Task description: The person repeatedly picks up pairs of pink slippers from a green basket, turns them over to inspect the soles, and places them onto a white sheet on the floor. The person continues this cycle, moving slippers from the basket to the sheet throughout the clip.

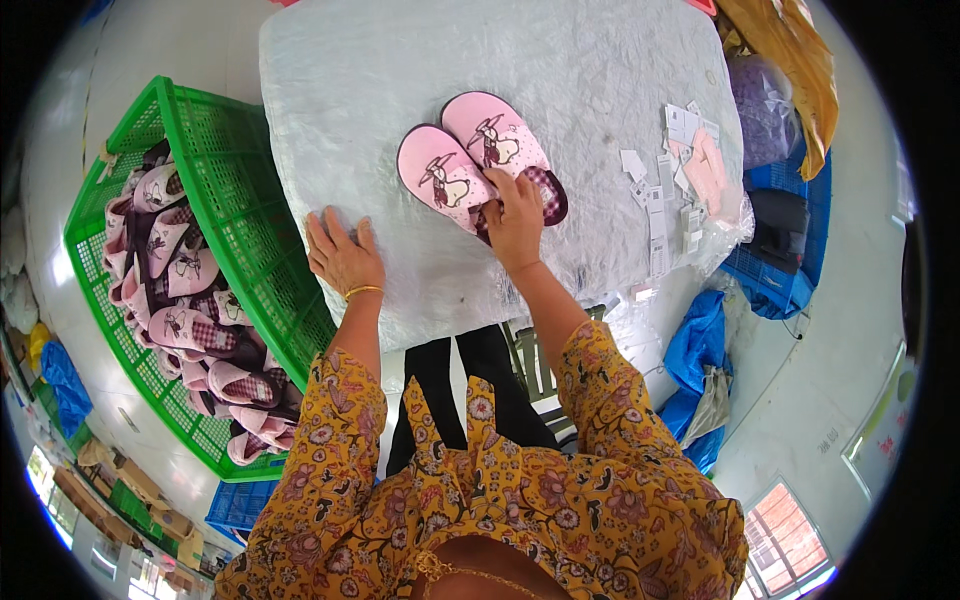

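Observation:
A pair of pink slippers lies side by side, slightly tilted, on the plastic-covered table (340, 90). The left slipper (425, 165) and the right slipper (488, 118) each carry a printed cartoon figure, and dark checked lining shows at their openings. Fingers of my right hand (515, 225) are closed at the inner edges where the two slippers meet; the hand covers part of the left slipper's heel end. My left hand (347, 262) rests on the table's left edge with its fingers spread, holding nothing, apart from the slippers.
A green crate (220, 190) full of similar slippers (180, 330) stands against the table's left side. White tags (655, 210) and pink pieces (705, 172) lie on the table's right. Beyond that edge are a blue crate (825, 225) and a blue bag (697, 340).

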Demonstrator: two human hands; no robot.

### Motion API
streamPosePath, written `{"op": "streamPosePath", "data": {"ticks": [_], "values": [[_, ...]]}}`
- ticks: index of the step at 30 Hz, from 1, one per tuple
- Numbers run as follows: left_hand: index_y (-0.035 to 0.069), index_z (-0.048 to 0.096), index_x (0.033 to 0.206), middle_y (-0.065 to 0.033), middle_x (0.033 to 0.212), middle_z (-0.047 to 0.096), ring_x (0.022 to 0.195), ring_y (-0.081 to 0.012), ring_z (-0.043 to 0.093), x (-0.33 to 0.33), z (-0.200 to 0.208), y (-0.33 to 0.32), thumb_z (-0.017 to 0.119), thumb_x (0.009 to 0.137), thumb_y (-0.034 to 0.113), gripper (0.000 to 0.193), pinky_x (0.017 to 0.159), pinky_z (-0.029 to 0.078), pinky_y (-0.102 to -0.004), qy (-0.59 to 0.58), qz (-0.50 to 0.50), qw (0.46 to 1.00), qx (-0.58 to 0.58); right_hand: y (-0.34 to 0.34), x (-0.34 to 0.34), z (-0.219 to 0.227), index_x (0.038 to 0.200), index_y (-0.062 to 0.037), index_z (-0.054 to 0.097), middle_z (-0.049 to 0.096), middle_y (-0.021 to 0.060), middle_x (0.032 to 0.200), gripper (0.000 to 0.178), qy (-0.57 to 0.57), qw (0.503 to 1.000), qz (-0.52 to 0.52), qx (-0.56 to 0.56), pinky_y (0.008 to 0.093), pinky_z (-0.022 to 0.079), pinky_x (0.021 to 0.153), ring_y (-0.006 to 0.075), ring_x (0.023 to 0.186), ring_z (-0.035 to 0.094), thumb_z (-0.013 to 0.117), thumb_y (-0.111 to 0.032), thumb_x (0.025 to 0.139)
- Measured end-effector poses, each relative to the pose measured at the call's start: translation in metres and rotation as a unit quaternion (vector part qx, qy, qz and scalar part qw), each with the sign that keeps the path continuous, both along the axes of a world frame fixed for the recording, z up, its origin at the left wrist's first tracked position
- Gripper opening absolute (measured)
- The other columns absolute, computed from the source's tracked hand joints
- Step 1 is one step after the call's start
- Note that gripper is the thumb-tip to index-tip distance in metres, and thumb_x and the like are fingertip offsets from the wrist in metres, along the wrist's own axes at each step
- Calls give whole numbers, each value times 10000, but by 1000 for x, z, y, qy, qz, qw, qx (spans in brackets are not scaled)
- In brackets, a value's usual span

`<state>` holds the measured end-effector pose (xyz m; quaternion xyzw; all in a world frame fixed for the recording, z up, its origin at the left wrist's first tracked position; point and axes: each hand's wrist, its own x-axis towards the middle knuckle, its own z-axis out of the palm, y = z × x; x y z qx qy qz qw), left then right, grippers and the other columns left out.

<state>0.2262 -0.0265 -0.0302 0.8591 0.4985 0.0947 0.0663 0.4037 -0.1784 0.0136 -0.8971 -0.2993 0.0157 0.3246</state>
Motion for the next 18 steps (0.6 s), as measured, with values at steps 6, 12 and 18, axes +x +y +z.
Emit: {"op": "streamPosePath", "data": {"ticks": [6,12,18], "values": [[98,410,1358,-137,1475,282,1376,-311,238,3,2,1,548,899,426,581,1056,228,-474,-12,-5,1000,-13,-1,16,19,1048,-119,640,619,101,854,339,29,997,-33,69,373,470,783,301,830,583,622,5,733],[113,392,1378,-130,1478,281,1383,-301,227,-1,3,-2,530,909,433,583,1082,198,-467,6,10,1000,-22,-14,3,83,1203,-36,532,632,73,1058,280,529,705,-196,430,271,527,795,156,895,622,519,-150,947],[98,417,1358,-140,1456,310,1362,-316,266,4,4,-4,513,915,447,572,1062,234,-473,2,-13,1000,5,-36,-11,59,1273,-41,501,609,81,1123,343,659,437,-121,601,290,497,843,144,977,594,500,-182,961]]}}
